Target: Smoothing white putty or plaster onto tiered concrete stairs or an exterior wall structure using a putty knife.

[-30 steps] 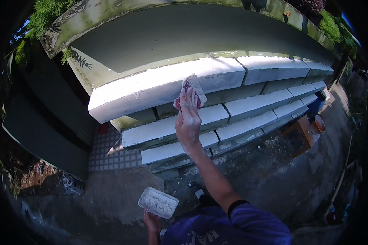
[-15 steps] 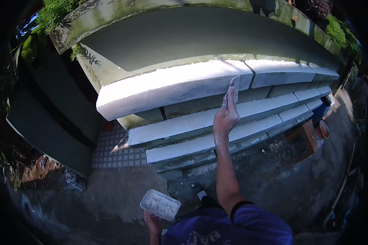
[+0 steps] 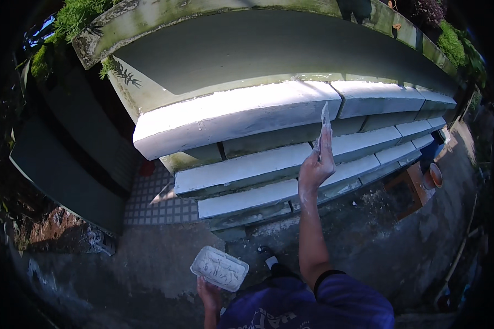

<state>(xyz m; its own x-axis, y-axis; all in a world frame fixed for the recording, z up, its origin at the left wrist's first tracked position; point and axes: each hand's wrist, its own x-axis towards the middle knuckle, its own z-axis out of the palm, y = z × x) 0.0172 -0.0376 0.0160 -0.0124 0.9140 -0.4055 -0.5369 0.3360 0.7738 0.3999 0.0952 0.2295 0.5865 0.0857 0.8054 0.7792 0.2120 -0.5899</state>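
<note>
White-plastered stepped concrete ledges rise ahead, below a mossy grey planter wall. Shallow white plastic tray of plaster sits low, gripped underneath by the left hand. Right hand, grip clamped on a thin plaster-smeared scraper blade, holds it edge-on against the top ledge.

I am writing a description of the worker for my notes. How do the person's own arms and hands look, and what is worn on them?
Both hands are bare, without gloves. The right hand and its forearm carry white smears and dust. The right arm is bare up to a short blue-purple sleeve with a dark band at its edge. Of the left hand only the hand and wrist show, bare as well.
</note>
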